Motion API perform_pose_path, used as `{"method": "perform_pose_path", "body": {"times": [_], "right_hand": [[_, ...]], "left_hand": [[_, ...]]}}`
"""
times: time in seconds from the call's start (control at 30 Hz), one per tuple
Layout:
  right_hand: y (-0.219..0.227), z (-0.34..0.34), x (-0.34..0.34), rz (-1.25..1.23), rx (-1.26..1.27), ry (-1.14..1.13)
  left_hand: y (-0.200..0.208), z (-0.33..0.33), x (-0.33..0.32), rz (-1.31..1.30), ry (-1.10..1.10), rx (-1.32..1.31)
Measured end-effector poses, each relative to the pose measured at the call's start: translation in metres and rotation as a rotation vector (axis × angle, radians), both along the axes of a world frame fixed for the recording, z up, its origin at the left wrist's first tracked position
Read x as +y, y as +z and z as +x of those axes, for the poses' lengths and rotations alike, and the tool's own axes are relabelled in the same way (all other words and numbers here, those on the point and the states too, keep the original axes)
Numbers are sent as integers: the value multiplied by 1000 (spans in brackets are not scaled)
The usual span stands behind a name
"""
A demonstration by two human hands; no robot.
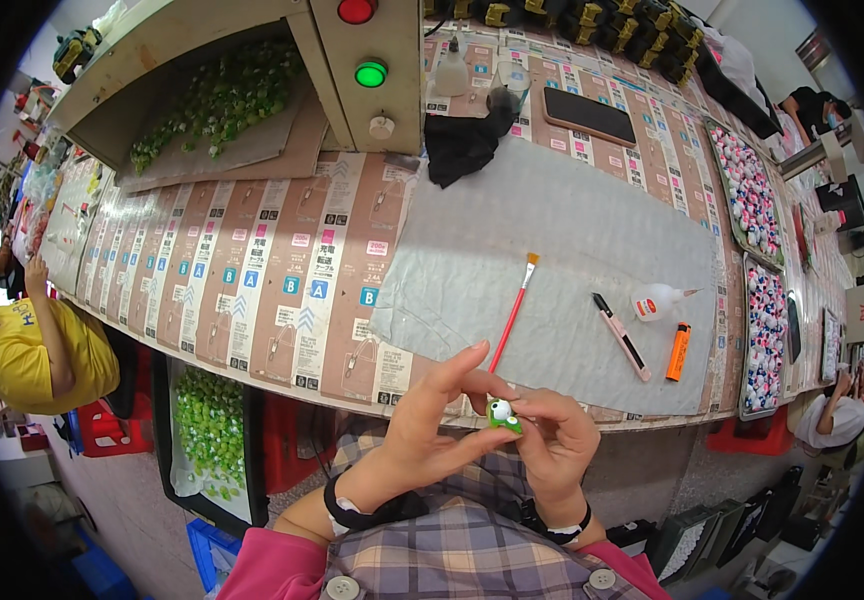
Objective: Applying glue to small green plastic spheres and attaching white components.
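Green figure (pixel 504 422) pinched between left hand (pixel 430 428) and right hand (pixel 560 440)
Both hold it lightly by the tips at the table's (pixel 282 345) near edge; a slack pinch could drop it onto the apron (pixel 432 555), and rubbing might smudge its white eye (pixel 500 410).

Single head view, left fisheye of a worn pair. Looks down and forward from the wearer's side of the grey mat (pixel 572 200), above its near edge. Close range: left hand (pixel 430 425), right hand (pixel 560 440) and plaid apron (pixel 452 550) fall just this side of the mat, nearest the lens. Field very wide: beige cabinet (pixel 392 90) beyond-left of mat, filled tray (pixel 764 335) to its right, table (pixel 177 325) edge curving left of it.
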State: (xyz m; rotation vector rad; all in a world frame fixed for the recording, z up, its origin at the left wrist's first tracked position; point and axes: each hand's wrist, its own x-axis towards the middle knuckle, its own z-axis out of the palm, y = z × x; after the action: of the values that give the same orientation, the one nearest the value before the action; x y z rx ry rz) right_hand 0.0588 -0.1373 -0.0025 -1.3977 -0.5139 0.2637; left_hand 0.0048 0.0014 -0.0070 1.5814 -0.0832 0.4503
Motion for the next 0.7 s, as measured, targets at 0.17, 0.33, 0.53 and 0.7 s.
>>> {"method": "perform_pose_path", "body": {"times": [0.17,0.33,0.53,0.7], "right_hand": [[1,1,0,-43,-45,-11],[2,5,-1,-104,-201,1],[8,9,-1,-194,-404,-11],[10,9,-1,-200,-392,29]], "left_hand": [[-1,0,0,-37,10,7],[1,-2,-2,-52,10,32],[1,-3,-1,-91,-6,92],[0,-4,1,-50,-3,91]]}}
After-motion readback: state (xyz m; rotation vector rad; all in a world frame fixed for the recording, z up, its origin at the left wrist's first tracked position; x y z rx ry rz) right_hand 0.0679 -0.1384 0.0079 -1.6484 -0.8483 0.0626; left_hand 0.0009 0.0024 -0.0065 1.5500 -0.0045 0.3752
